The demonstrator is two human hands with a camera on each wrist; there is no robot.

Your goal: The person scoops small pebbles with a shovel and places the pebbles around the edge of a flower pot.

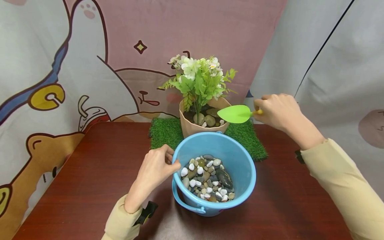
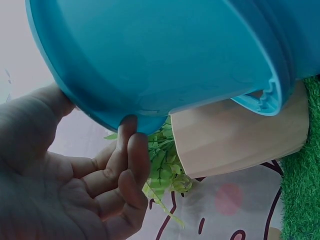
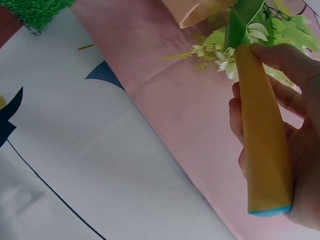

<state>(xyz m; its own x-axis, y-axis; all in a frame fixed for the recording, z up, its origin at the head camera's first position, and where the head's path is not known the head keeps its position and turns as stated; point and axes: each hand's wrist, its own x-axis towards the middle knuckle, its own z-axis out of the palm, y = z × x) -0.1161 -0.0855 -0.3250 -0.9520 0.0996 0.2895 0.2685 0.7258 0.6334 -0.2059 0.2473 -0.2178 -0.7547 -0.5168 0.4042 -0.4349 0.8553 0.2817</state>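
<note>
A small trowel with a green blade [image 1: 235,114] and a yellow handle [image 3: 263,135] is gripped in my right hand [image 1: 279,110]. Its blade is level over the right rim of a peach flowerpot [image 1: 192,128]. Stones and a white-flowered plant [image 1: 195,71] fill the pot. In front stands a blue bucket [image 1: 237,153] holding many pebbles [image 1: 207,181], white, grey and brown, plus a larger dark stone [image 1: 224,178]. My left hand [image 1: 154,168] pinches the bucket's left rim between thumb and fingers, as the left wrist view [image 2: 122,135] also shows.
Under the pot lies a green artificial grass mat [image 1: 165,133] on the brown table [image 1: 114,173]. The bucket's handle [image 1: 186,206] hangs down at its front left. Behind the table hangs a cartoon-printed cloth [image 1: 150,26].
</note>
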